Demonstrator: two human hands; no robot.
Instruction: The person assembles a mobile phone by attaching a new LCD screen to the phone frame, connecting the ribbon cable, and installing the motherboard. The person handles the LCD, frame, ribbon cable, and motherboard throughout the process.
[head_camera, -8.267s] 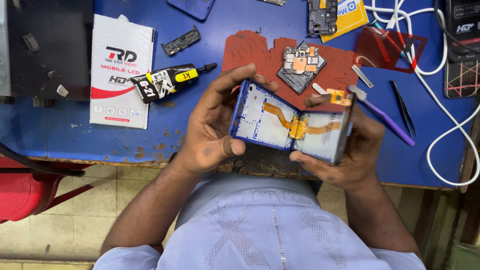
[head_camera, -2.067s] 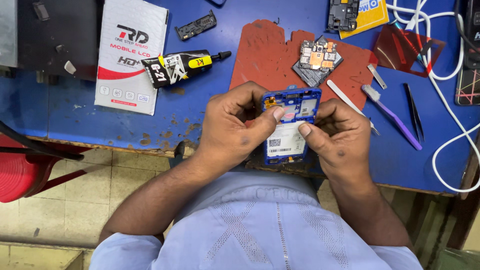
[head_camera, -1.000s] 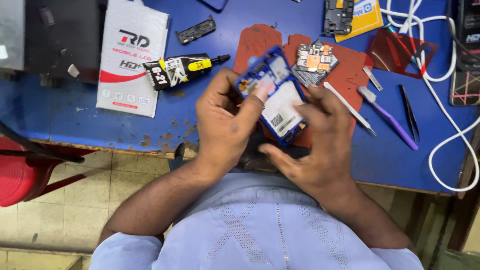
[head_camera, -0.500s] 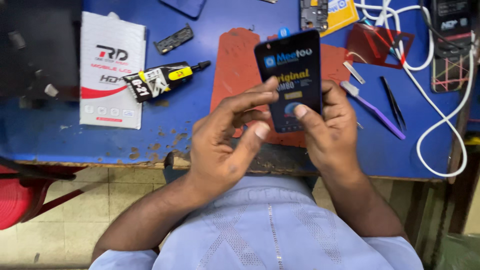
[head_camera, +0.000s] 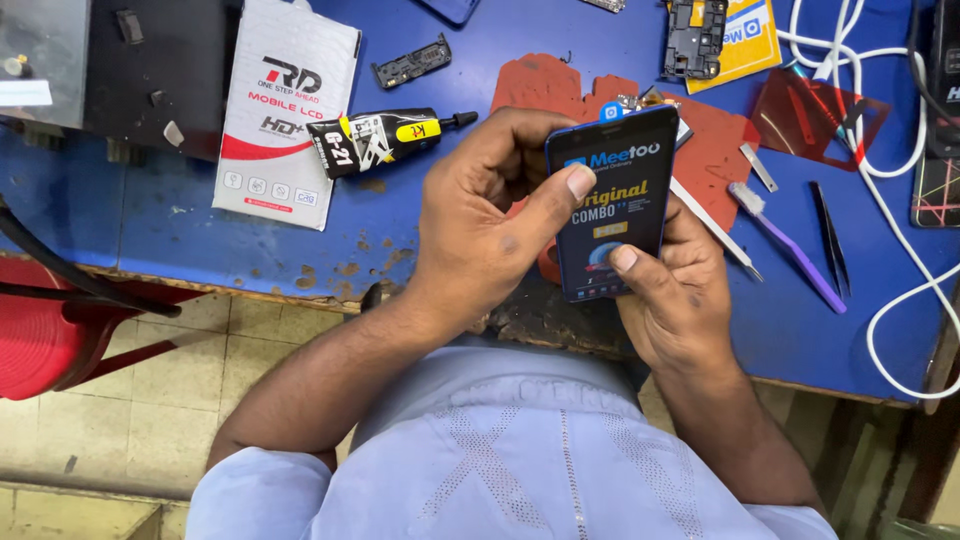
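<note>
I hold the dark rectangular phone display panel with the blue rim (head_camera: 612, 205) up in front of me, above the near edge of the blue work surface (head_camera: 200, 250), its glossy front with the printed protective film now turned toward the camera. A second ago its back faced me, with the pale shielding and small printed label showing; two seconds ago I had it lower and close to my body. So the panel has been flipped over and lifted, and I judge the work has moved from looking at the underside to checking the front face.

My left hand (head_camera: 480, 235) wraps the panel's left edge, its fingers curled behind and the thumb laid across the upper left corner of the film. My right hand (head_camera: 675, 290) cups the lower right corner from beneath, its thumb pressed on the film near the bottom. Both hands are clenched on the panel; neither is free.

Behind the panel lies the worn red rubber mat (head_camera: 545, 85), with a small circuit board mostly hidden by the panel's top edge. To the left rests the black and yellow glue tube (head_camera: 385, 138), partly on the white flat cardboard box (head_camera: 285, 110). To the right lie the purple-handled brush (head_camera: 790, 245), black tweezers (head_camera: 830, 238) and a looping white cable (head_camera: 900, 290).
</note>
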